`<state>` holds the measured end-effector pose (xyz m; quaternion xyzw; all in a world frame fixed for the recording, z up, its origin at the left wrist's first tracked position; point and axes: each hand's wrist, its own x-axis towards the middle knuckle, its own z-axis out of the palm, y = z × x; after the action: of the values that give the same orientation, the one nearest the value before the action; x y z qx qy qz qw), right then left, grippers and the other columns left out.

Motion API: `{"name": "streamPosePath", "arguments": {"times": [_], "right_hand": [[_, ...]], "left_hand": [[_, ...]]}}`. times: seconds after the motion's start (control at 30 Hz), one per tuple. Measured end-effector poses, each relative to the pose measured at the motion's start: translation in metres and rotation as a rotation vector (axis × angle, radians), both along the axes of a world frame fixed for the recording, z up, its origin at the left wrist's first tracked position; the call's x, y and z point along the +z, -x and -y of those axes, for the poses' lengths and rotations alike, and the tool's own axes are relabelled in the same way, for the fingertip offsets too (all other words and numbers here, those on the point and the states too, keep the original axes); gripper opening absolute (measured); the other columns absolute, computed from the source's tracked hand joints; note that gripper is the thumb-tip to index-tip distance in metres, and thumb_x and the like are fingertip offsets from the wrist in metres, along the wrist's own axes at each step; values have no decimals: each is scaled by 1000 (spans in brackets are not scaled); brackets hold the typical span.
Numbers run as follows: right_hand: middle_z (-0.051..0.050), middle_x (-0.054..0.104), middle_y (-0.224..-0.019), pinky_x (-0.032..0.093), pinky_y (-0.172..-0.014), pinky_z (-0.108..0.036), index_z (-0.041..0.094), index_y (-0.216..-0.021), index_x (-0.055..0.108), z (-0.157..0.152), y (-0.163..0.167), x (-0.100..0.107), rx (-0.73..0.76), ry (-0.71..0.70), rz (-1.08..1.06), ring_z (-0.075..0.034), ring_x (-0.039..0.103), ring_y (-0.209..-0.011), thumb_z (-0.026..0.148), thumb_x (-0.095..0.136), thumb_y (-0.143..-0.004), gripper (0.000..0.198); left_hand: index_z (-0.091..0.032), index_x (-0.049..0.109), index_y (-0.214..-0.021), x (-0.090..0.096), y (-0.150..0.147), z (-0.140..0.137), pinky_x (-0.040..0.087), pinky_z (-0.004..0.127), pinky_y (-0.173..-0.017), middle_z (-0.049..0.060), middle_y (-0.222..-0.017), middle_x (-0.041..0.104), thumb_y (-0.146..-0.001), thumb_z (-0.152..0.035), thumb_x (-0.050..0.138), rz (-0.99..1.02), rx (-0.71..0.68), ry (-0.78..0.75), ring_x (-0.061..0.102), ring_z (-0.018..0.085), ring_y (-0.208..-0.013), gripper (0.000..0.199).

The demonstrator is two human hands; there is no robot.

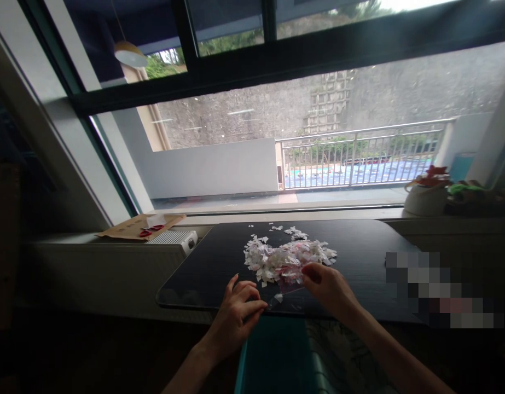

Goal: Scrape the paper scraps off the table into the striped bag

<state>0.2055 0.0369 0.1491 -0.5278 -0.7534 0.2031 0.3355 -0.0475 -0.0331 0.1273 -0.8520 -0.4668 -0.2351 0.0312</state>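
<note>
A loose heap of small torn paper pieces (272, 260), mostly white with some pink, lies on the dark table. At its near right side, my right hand (330, 287) is closed, thumb and fingertips pinching the edge of a pinkish see-through sheet (291, 285). My left hand (239, 311) hovers over the table's front edge with its fingers bent and apart, and I see nothing in it. A single white scrap (279, 298) lies between the two hands. Under the front edge stands a teal bin (277, 355), partly hidden by the table.
The black table (203, 273) has rounded corners and backs onto a window sill. Red-handled scissors (151, 230) lie on a brown paper bag (125, 225) at the left, beside a white radiator (174, 241). A white pot (427, 200) stands on the sill at right.
</note>
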Motion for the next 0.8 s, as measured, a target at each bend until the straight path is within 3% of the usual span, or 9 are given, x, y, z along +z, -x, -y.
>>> {"name": "streamPosePath", "arguments": {"times": [0.43,0.67,0.8], "right_hand": [[-1,71,-73,40,-60,-26,22,-83,71,-4,6,-2,10,48,10,-17,64,-68,32,54,-78,20],[-2,74,-79,42,-65,-28,23,-87,72,-8,-14,0,-68,39,57,-20,66,-73,30,53,-78,22],[-2,74,-80,44,-64,-27,22,-89,71,-6,-10,3,-20,36,3,-18,66,-72,32,53,-79,23]], "left_hand": [[-28,66,-97,-1,-1,0,14,55,-109,0,-95,61,-90,-15,49,2,8,-21,50,20,-111,22],[-27,67,-97,1,1,-1,15,55,-110,0,-94,62,-90,-15,48,-9,7,-36,51,21,-112,23],[-27,66,-100,6,-1,-2,15,56,-110,1,-93,63,-90,-14,49,-43,-7,-49,51,22,-112,24]]}}
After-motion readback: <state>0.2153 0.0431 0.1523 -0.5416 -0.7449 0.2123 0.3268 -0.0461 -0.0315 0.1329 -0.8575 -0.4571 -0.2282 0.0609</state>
